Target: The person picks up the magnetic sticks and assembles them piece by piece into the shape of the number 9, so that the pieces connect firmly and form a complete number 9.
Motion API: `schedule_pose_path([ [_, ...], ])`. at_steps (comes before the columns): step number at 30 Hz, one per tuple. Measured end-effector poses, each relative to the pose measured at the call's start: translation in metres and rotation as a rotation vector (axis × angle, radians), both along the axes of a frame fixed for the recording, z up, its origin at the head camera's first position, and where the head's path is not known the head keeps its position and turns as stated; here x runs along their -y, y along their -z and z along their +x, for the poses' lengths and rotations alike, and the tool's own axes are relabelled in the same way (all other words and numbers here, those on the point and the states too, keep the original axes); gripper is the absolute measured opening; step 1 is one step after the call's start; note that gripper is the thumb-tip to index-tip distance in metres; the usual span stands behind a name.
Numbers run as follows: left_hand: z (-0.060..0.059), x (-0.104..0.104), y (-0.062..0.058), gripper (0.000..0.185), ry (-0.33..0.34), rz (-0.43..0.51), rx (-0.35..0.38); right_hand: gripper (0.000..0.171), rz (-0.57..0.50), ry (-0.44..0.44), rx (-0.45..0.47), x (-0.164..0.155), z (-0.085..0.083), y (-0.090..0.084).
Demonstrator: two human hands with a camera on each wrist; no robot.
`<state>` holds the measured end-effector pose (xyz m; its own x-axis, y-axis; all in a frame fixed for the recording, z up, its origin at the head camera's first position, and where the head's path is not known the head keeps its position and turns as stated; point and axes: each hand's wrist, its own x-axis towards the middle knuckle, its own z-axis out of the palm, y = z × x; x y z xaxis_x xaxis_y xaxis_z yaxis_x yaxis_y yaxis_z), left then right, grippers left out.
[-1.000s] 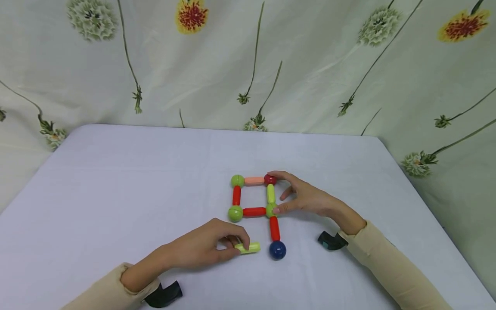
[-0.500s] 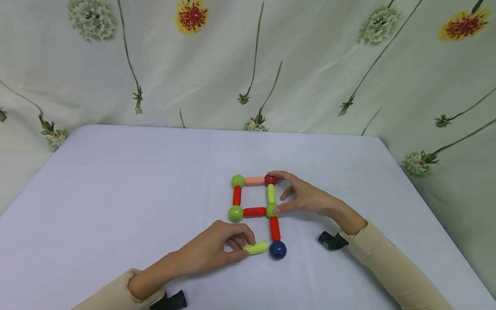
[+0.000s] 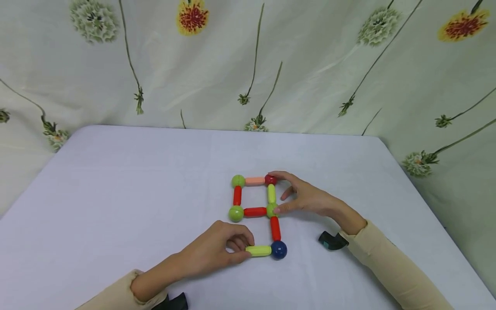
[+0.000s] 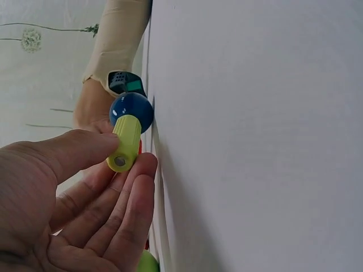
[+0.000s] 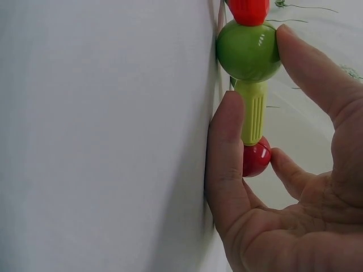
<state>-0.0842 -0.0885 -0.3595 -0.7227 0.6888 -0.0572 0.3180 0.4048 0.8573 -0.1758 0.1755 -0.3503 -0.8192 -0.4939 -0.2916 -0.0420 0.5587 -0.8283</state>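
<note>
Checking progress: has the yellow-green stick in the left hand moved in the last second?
Yes. The yellow-green stick slid right toward the blue ball, which stayed put, and now touches it.

Head view: the left hand covers the near end of the yellow-green rod, so the pinch point is not visible there. The right hand hides the right flank of the dark red ball. Both sleeves run off the lower edge. Left wrist view: the red rod and a green ball are mostly hidden behind the fingers or cut off at the bottom. Right wrist view: the red rod is cut off at the top edge; background blurred.
</note>
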Motion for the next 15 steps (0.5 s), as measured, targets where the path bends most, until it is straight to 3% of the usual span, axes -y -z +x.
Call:
schedule_pose_path([
  [7,-0.0009,0.0008,0.0,0.016,-0.007,-0.003,-0.007,0.085,0.007,-0.009,-0.011,-0.0028,-0.0066,0.0093],
  [15,-0.0028,0.0064,-0.007,0.016,-0.037,-0.023,-0.035,0.09,0.016,0.012,0.022,-0.0069,-0.0039,0.0045],
])
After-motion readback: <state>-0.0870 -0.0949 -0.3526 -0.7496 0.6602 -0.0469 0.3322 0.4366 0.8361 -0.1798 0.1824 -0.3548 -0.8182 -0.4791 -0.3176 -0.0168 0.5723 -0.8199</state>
